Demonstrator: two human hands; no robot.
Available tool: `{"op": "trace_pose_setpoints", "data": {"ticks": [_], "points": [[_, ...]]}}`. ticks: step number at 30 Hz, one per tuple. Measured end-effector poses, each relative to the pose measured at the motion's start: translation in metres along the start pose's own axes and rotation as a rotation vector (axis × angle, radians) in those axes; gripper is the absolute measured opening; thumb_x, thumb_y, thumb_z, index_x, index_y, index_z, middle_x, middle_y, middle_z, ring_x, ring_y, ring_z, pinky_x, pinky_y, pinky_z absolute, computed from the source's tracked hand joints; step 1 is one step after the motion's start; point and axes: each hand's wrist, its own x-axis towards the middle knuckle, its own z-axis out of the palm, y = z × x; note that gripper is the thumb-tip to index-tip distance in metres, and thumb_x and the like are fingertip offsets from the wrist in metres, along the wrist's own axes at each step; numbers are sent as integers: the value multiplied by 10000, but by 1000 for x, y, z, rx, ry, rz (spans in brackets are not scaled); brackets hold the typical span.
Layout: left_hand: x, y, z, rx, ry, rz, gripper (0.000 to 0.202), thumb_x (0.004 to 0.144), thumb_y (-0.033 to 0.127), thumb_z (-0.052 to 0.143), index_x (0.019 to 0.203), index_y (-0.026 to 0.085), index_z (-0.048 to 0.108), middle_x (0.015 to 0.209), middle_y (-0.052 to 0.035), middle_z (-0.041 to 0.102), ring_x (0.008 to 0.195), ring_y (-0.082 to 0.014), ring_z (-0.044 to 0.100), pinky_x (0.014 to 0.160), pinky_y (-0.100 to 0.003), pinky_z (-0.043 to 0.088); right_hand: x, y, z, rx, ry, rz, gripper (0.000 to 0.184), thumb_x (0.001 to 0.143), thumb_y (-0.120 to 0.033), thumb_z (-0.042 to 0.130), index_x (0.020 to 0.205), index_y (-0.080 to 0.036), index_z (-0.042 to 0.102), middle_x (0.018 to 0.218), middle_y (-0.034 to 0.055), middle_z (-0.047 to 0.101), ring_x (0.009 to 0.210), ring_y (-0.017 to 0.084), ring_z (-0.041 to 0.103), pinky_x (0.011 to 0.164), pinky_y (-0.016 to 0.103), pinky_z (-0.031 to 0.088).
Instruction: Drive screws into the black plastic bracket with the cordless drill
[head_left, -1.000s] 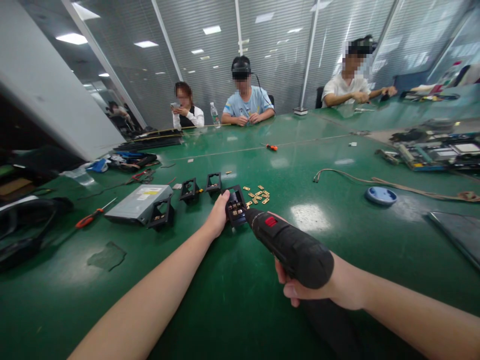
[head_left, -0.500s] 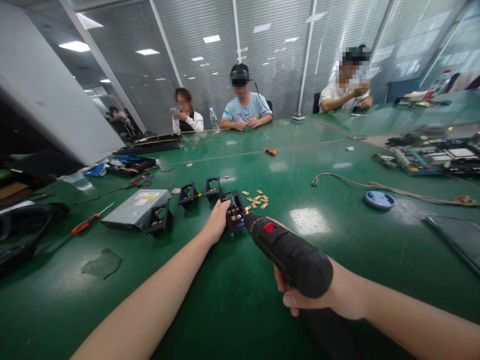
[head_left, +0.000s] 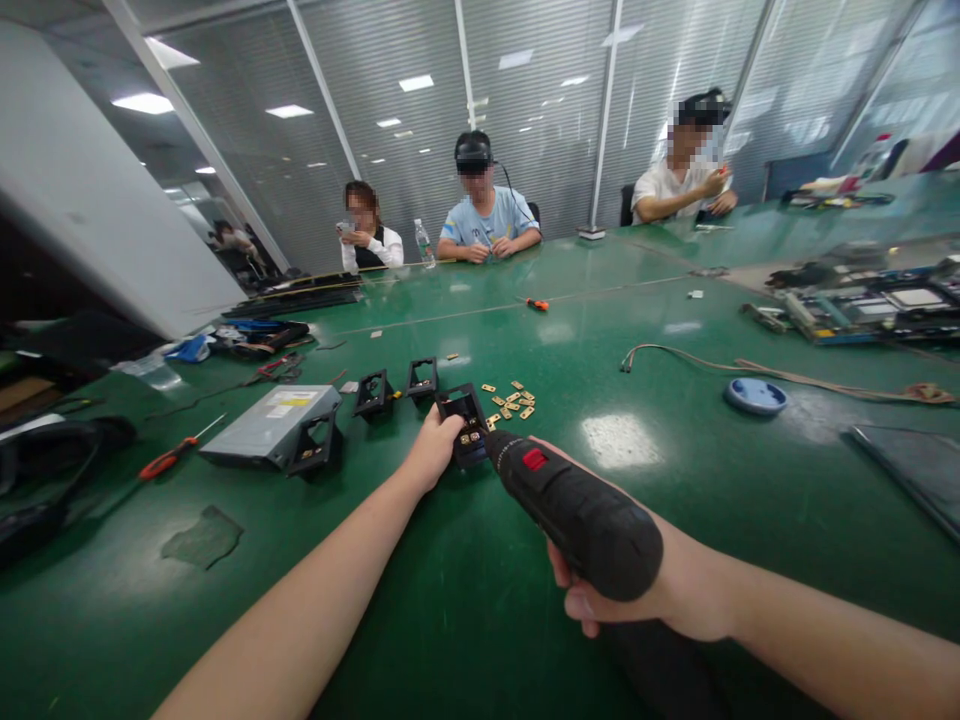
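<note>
The left hand (head_left: 435, 445) was closed on the left edge of a black rectangular open-centred housing (head_left: 472, 458), its thumb laid over the rim; the housing stood tilted on the table, with small brass-coloured parts (head_left: 475, 438) visible inside it. The right hand (head_left: 661, 606) was wrapped around the grip of a black power drill with a red switch (head_left: 585, 515), the nose of which pointed at the housing's right side; whether the tip made contact could not be determined. Just beyond the housing, small flat brass-coloured plates with holes (head_left: 527, 412) lay in a loose cluster. To the left were three similar black frames: two upright near the held housing (head_left: 372, 408), and a third (head_left: 332, 432) against a flat grey metal box (head_left: 259, 432). Further left lay a screwdriver with an orange-and-black handle (head_left: 159, 466), and nearer the wearer a thin, jagged-edged sheet (head_left: 204, 540). All rested on a glossy green tabletop (head_left: 450, 630). On the right were a shallow blue oval dish (head_left: 756, 396) and circuit boards (head_left: 892, 305). Across the table sat a co-worker in a light blue shirt (head_left: 491, 215), both hands brought near each other at the table edge.
</note>
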Motion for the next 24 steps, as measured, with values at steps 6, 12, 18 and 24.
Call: {"op": "trace_pose_setpoints", "data": {"ticks": [6, 12, 18, 24], "points": [[0, 3, 0, -4, -4, -18, 407, 705, 309, 707, 1096, 209, 658, 999, -62, 750, 916, -259, 719, 916, -478, 607, 1, 1, 1, 72, -2, 6, 1501, 698, -177, 1011, 1701, -371, -88, 869, -60, 681, 660, 151, 712, 618, 260, 595], [-3, 6, 4, -5, 18, -40, 452, 668, 270, 727, 1110, 202, 657, 990, -72, 758, 881, -266, 731, 903, -490, 605, 2, -1, 2, 58, -13, -18, 1499, 738, -160, 977, 1696, -394, -151, 866, -57, 687, 649, 139, 710, 609, 246, 592], [-3, 7, 5, 33, 40, -49, 459, 659, 258, 715, 1110, 201, 660, 978, -77, 763, 868, -270, 734, 878, -483, 607, 1, -3, 4, 77, 3, 11, 1524, 708, -136, 977, 1700, -378, -155, 858, -57, 688, 641, 136, 698, 604, 241, 587], [-3, 7, 6, 38, 50, -39, 403, 661, 251, 700, 1058, 204, 654, 923, -61, 754, 848, -268, 722, 878, -485, 608, 2, -1, 3, 72, 9, 10, 1520, 698, -141, 988, 1700, -385, -129, 846, -65, 678, 635, 140, 687, 608, 255, 587]]}}
